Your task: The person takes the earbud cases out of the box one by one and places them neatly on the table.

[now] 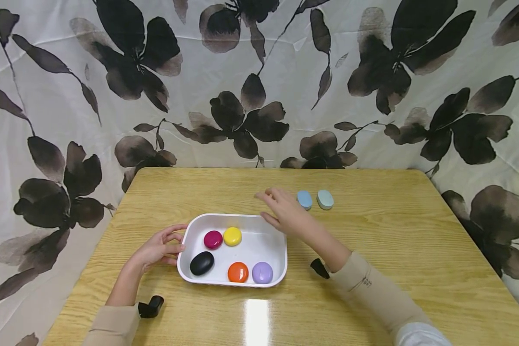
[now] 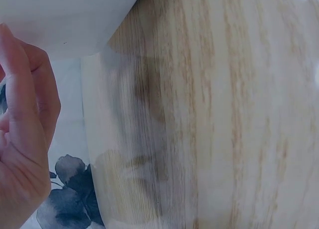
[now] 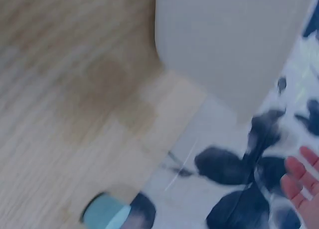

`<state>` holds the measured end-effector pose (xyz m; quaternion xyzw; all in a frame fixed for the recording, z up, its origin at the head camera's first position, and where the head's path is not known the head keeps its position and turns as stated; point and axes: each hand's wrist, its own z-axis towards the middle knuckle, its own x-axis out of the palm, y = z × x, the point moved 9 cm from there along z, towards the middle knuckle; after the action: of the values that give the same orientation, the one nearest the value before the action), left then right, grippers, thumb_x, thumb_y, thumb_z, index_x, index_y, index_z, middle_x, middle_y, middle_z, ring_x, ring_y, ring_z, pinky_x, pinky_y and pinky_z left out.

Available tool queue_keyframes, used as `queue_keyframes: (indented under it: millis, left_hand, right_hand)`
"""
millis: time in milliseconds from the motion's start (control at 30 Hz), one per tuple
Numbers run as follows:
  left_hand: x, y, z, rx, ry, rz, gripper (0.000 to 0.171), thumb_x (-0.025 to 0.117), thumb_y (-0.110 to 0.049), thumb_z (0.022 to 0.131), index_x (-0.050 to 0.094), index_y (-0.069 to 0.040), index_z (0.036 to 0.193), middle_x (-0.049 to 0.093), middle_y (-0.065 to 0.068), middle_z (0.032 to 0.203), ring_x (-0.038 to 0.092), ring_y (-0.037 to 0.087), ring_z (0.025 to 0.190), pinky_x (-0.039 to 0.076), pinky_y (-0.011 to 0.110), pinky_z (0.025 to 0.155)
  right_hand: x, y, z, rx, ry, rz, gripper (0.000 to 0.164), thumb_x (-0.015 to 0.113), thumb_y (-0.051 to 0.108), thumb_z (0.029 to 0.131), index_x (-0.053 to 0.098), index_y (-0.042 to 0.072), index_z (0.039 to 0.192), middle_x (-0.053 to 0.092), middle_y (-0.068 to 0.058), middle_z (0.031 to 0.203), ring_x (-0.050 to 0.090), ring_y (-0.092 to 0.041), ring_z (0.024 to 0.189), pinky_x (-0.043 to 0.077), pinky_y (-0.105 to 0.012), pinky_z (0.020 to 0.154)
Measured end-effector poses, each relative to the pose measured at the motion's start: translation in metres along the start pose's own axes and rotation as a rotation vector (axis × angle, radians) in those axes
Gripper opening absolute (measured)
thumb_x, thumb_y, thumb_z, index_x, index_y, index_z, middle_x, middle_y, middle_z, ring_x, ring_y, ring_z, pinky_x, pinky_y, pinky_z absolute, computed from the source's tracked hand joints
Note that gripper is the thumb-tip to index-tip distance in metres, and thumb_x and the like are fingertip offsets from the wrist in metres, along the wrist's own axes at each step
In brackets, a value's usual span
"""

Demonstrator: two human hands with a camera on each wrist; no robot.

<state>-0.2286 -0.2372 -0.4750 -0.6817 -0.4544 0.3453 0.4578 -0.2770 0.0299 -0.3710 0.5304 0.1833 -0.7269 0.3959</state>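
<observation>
A white rectangular tray (image 1: 251, 221) lies on the table with several smooth, rounded pieces in it. At its back left are a magenta piece (image 1: 213, 240) and a yellow one (image 1: 232, 236); a black oval piece (image 1: 202, 263) lies at front left. An orange piece (image 1: 238, 272) and a lavender piece (image 1: 262, 272) lie along the front wall. My left hand (image 1: 160, 247) rests its relaxed fingers against the tray's left side. Over the back right corner, my right hand (image 1: 287, 211) reaches leftward with fingers extended, holding nothing.
Behind my right hand, a blue piece (image 1: 304, 200) and a pale blue-green piece (image 1: 325, 199) lie on the wooden table (image 1: 385, 230). A floral cloth (image 1: 311, 115) hangs just past the back edge. Black straps (image 1: 151, 306) show at both wrists.
</observation>
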Motion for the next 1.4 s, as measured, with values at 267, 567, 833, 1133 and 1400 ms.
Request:
queue_keyframes:
  millis: [267,567,833,1133,1400]
  left_hand:
    - [0.001,0.001,0.000,-0.007,0.001,-0.022,0.065,0.061,-0.002,0.085,0.025,-0.001,0.140,0.050,0.002,0.094,0.059,0.014,0.074,0.056,0.033,0.060]
    - [0.002,0.000,-0.001,-0.002,0.010,-0.020,0.065,0.060,-0.003,0.086,0.025,0.000,0.140,0.051,0.002,0.095,0.059,0.015,0.075,0.056,0.033,0.061]
    - [0.003,-0.001,-0.001,0.004,0.014,-0.022,0.065,0.060,-0.002,0.086,0.024,0.000,0.140,0.051,0.002,0.095,0.059,0.015,0.076,0.056,0.034,0.060]
    - [0.003,-0.003,-0.003,0.007,0.009,-0.011,0.065,0.059,-0.002,0.086,0.023,0.001,0.140,0.051,0.001,0.094,0.059,0.015,0.076,0.056,0.033,0.060]
    - [0.003,-0.002,-0.002,0.007,0.010,-0.006,0.065,0.060,-0.003,0.086,0.024,0.000,0.140,0.050,0.001,0.094,0.058,0.013,0.075,0.056,0.032,0.059]
  right_hand:
    - [0.033,0.059,-0.015,-0.297,0.233,-0.032,0.040,0.050,0.036,0.093,0.044,0.022,0.130,0.046,-0.002,0.121,0.047,-0.018,0.108,0.040,-0.035,0.096]
    - [0.069,0.093,-0.037,-0.498,0.405,-0.070,0.043,0.051,0.037,0.090,0.042,0.028,0.131,0.046,0.003,0.124,0.044,-0.013,0.111,0.036,-0.032,0.098]
    - [0.081,0.106,-0.044,-0.581,0.403,-0.054,0.041,0.055,0.031,0.089,0.045,0.032,0.128,0.047,0.005,0.121,0.045,-0.010,0.106,0.037,-0.027,0.092]
    - [0.099,0.106,-0.044,-0.585,0.464,-0.074,0.042,0.055,0.029,0.089,0.043,0.035,0.130,0.044,0.005,0.123,0.043,-0.009,0.106,0.036,-0.024,0.092]
    - [0.107,0.107,-0.043,-0.568,0.502,-0.090,0.038,0.054,0.032,0.090,0.045,0.036,0.127,0.045,0.006,0.121,0.042,-0.007,0.104,0.036,-0.023,0.090]
